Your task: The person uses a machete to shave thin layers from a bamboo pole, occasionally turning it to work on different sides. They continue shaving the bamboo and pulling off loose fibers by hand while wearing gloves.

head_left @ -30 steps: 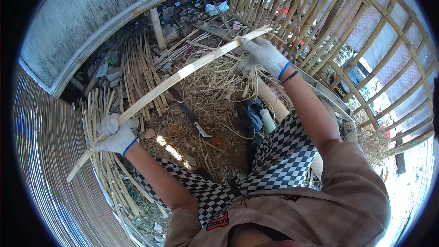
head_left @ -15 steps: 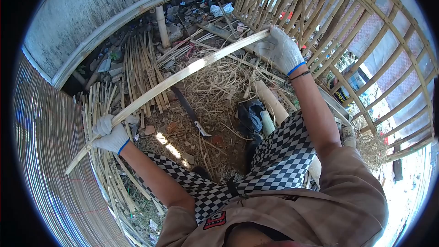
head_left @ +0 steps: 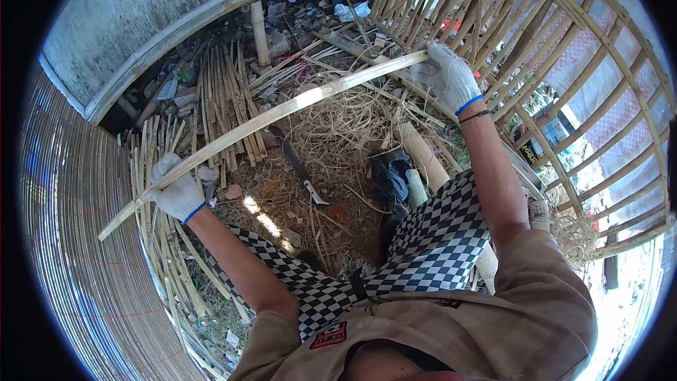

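A long pale bamboo strip (head_left: 282, 109) stretches across the view, slanting from low on the left up to the right. My gloved left hand (head_left: 176, 190) grips it a little way in from its left end, which pokes out past the hand. At the other end my gloved right hand (head_left: 451, 77) is closed round the strip's tip; some of its fingers are hidden. Both gloves are white with blue cuffs. Below the strip, a machete (head_left: 299, 168) with a dark blade and a pale handle lies on the ground.
Bundles of split bamboo (head_left: 226, 109) lie left of the shavings (head_left: 345, 123). A slatted bamboo frame (head_left: 592, 28) leans at right, with a paint can (head_left: 543, 137) behind it. A rolled slat screen (head_left: 77, 240) stands left. Near my legs are a black plastic bag (head_left: 391, 176) and bamboo lengths (head_left: 423, 152).
The strip's left end and my left hand have risen slightly, so the strip slants less. My right hand has shifted a little to the right. The whole view has also moved slightly.
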Available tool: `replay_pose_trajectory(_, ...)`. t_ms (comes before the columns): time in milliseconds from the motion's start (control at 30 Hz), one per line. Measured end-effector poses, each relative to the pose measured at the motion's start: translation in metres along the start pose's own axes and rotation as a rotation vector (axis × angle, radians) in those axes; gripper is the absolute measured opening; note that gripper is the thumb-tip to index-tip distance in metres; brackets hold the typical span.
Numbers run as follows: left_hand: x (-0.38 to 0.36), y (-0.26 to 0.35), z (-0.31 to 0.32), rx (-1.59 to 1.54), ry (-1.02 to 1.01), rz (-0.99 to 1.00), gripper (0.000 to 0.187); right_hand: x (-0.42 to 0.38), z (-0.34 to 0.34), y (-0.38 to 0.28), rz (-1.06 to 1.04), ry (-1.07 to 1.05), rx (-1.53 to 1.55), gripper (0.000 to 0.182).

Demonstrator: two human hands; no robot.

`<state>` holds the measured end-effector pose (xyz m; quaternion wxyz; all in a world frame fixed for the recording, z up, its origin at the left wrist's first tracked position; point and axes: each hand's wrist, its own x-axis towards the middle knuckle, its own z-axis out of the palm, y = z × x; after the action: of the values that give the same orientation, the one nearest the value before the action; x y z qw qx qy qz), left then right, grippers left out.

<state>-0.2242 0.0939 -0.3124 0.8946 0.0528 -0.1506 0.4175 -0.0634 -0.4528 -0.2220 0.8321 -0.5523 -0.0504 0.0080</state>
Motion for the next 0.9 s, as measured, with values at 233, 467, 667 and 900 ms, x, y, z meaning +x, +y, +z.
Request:
replay_pose_trajectory(233,-0.002,-0.001,-0.003,0.355,0.031,-0.021,0.034,0.005,-0.007,0.006,0.018,-0.012,0.057,0.025)
replay_pose_trajectory(467,0.004,0.002,-0.016,0.455,0.071,-0.008,0.027,0.001,-0.001,-0.001,0.047,0.04,0.16,0.03)
replay_pose_trajectory(667,0.004,0.005,-0.016,0.493,-0.033,-0.027,0.025,0.002,-0.002,-0.001,0.018,0.025,0.09,0.025)
replay_pose_trajectory(900,-0.005,-0.005,0.011,0.512,-0.208,-0.067,0.026,0.006,-0.008,0.007,0.007,0.039,0.019,0.016)
